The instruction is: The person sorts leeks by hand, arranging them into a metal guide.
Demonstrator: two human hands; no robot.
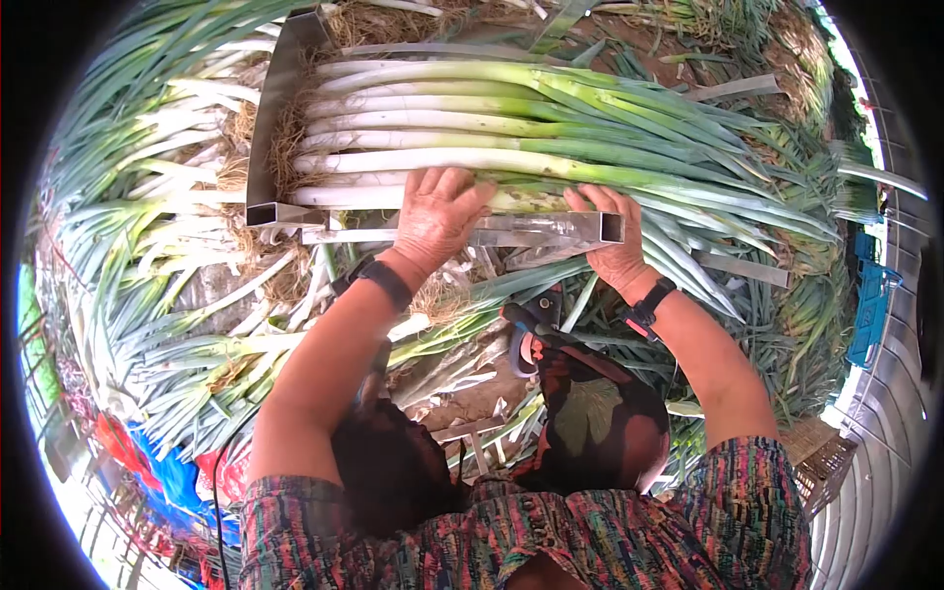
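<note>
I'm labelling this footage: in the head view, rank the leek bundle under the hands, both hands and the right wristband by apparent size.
1. Leek bundle
2. Left hand and right hand: too alike to rank, the right being partly hidden
3. Right wristband

Rooted green onions point(147, 265) heaped at nine o'clock, a metal rack point(551, 230) at twelve and a blue crate point(867, 307) at three suggest a farm packing area.
</note>
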